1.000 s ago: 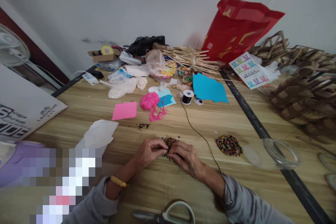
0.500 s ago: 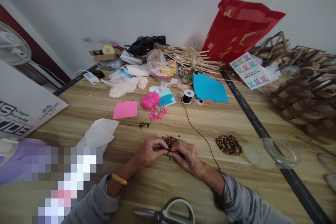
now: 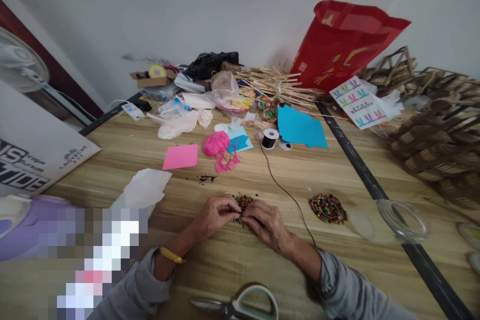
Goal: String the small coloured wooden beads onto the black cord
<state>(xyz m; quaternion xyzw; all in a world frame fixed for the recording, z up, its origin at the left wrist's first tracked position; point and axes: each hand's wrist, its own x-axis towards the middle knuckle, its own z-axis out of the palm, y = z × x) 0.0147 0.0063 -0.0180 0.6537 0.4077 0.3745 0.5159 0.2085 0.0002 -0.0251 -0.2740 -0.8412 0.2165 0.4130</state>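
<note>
Wide and flat beneath everything, a pale table [image 3: 210, 270] of streaky wood grain. At right, a heap of brown woven baskets [image 3: 438, 145], coarse and slatted; behind, an upright glossy red bag [image 3: 341, 45]. Near centre, the left hand [image 3: 213, 217] and right hand [image 3: 270, 225], thumb and fingertips pinched together on each, close to one another; anything between them too small to tell. Toward the near edge, scissors [image 3: 229, 306] with metal blades and pale looped handles. Farther back, soft pink yarn [image 3: 215, 143]. To the right, round, multicoloured bead strands [image 3: 328, 208], coiled. Thin black cord [image 3: 287, 192], curving from a spool [image 3: 269, 140] to the right forearm. Smallest, loose round beads [image 3: 243, 201], piled at the fingertips.
</note>
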